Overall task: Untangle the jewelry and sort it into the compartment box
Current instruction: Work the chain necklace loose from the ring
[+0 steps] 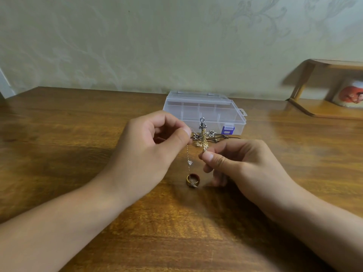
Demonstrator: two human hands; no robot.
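While the knot of jewelry is still lifted off the brown wooden counter point(78, 134), we work slowly and keep the two pinches apart. Our left hand point(155, 142) has its thumb and forefinger pressed together on a thin silver chain point(187, 152), which hangs down past a small clear charm point(189, 162) toward a wide brown-and-gold ring point(193, 180) resting on the counter just below. Our right hand point(235, 161) pinches the lower end of a fine gold chain point(203, 139) between thumb and forefinger, with the other fingers loosely curled beneath. Between the hands stands an ornate silver cross pendant point(202, 129), with the gold chain draped over it and a dark cord point(222, 137) trailing off to the right; we cannot tell exactly where the strands cross.

To do this well, we judge it best to ease the tension, not pull: a hard tug would likely tighten the tangle around the cross. We hold the silver chain steady on the left and let the right fingers feed the gold chain back through whatever loop it sits in, watching the pendant arms, which may snag links. The clear plastic compartment box point(233, 122) with a purple latch sits closed just behind the tangle, so it needs opening before anything is sorted.
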